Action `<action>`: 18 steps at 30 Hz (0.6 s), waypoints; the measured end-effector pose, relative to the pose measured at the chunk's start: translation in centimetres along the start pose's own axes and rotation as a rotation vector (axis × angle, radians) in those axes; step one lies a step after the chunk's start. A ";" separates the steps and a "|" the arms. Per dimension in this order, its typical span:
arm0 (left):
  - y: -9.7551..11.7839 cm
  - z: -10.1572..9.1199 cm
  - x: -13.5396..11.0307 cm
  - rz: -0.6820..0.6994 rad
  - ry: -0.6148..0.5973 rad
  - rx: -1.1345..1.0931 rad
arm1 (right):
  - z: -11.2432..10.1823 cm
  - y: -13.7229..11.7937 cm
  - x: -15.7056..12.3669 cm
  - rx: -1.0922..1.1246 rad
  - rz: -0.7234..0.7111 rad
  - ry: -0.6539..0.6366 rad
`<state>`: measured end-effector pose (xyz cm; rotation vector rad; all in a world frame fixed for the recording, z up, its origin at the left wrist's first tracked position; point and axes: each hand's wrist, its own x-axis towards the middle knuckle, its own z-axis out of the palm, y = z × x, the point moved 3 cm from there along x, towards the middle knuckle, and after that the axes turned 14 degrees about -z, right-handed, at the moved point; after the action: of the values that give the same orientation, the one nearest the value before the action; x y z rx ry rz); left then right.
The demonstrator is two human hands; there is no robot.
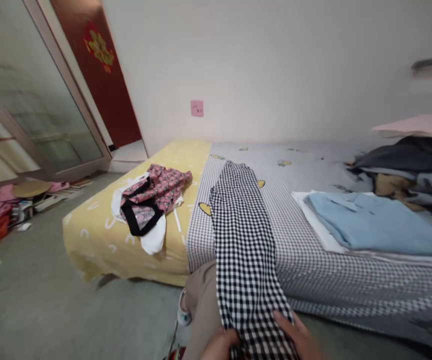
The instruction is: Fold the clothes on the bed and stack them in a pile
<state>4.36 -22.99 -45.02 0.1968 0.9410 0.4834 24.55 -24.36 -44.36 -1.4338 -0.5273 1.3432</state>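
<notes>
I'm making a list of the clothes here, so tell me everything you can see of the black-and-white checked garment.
The checked garment is a long strip of small black and white squares, in what looks like soft, thin fabric. It is lightly wrinkled, and its far end looks slightly gathered. That end lies on the grey patterned sheet; the rest runs past the bed's edge toward the person. The left hand and right hand touch opposite edges of the near end.

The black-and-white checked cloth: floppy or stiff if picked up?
Probably floppy: the checked cloth shows soft ripples along its length. It may be light: it looks thin where it lies on the bed. Lifted by the left hand and right hand, its far end might droop.
</notes>
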 end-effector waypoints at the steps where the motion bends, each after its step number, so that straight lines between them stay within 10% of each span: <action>1: -0.5 0.4 -0.6 -0.025 -0.007 -0.031 | 0.2 -0.3 -0.4 0.032 -0.005 -0.002; 8: -0.9 2.7 -4.2 0.109 0.007 -0.105 | -1.3 -1.5 -2.2 -0.248 -0.228 0.081; 12: -1.2 2.2 -4.9 0.129 0.049 -0.112 | -3.5 -2.4 -2.4 -0.741 -0.798 0.266; 15: -1.1 2.3 -4.9 0.129 0.058 -0.124 | -1.5 -2.4 -3.4 -1.095 -1.137 -0.119; 18: -0.8 2.6 -4.7 0.170 0.023 -0.104 | 1.2 -1.3 -3.2 -1.128 -1.015 -0.525</action>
<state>4.43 -25.77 -40.41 0.1781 0.9235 0.6914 23.03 -26.14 -41.59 -1.2143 -2.2502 0.4875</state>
